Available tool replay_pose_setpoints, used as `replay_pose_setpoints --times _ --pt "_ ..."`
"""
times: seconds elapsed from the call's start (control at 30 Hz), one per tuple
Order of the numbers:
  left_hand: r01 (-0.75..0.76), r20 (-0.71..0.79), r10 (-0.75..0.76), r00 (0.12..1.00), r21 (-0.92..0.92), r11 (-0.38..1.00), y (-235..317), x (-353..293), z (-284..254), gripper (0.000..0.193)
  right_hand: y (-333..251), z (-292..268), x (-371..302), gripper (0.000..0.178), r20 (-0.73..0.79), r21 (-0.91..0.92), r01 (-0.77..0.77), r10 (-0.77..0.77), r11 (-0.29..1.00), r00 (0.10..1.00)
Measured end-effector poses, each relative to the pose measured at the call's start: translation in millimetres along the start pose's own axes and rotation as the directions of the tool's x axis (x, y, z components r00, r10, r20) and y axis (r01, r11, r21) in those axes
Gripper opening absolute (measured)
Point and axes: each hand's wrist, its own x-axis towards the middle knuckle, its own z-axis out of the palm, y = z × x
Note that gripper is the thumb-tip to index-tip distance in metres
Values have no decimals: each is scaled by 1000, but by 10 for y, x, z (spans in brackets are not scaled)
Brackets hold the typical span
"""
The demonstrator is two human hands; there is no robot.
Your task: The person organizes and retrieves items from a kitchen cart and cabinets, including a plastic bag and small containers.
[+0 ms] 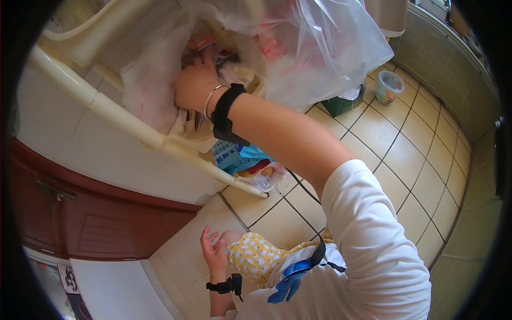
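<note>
My right hand [198, 80] reaches into a cream shelf basket [250, 77]. Its fingers stretch down among packages there, close to an orange packet [201, 41]; the fingertips are partly hidden. Cloudy plastic bags lie on both sides of it: a bag [152, 80] to the left and a larger bag with red print [320, 53] to the right. My left hand [214, 250] hangs low beside my knee, fingers loosely apart, holding nothing. Both wrists wear black straps.
The cream rack's pole [125, 120] slants across the left. On its lower tier sits a blue packet [229, 154]. A clear tub [389, 88] and a green box [344, 104] stand on the tiled floor [389, 138]. A red-brown cabinet [101, 213] is at lower left.
</note>
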Motion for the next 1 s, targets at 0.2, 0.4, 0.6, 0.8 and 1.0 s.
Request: replay_pose_setpoints --times 0.2,0.4,0.6,0.8,1.0 --pt "4 13 -4 1000 -7 1000 -15 -59 27 59 10 145 -294 34 -272 122 21 13 992 962" --pt "7 10 -7 1000 -1 1000 -72 -64 56 57 -235 -245 -588 43 -206 477 50 56 878 977" --pt "33 20 -32 999 -58 998 26 -99 42 61 -565 -66 55 45 -459 564 75 237 822 856" --pt "7 -5 -7 1000 21 1000 -154 -131 -60 59 -355 -72 -89 36 -137 422 99 -45 901 990" --pt "45 4 -45 999 -51 998 -124 -133 65 55 -57 -5 -372 38 -302 455 219 -81 863 950"
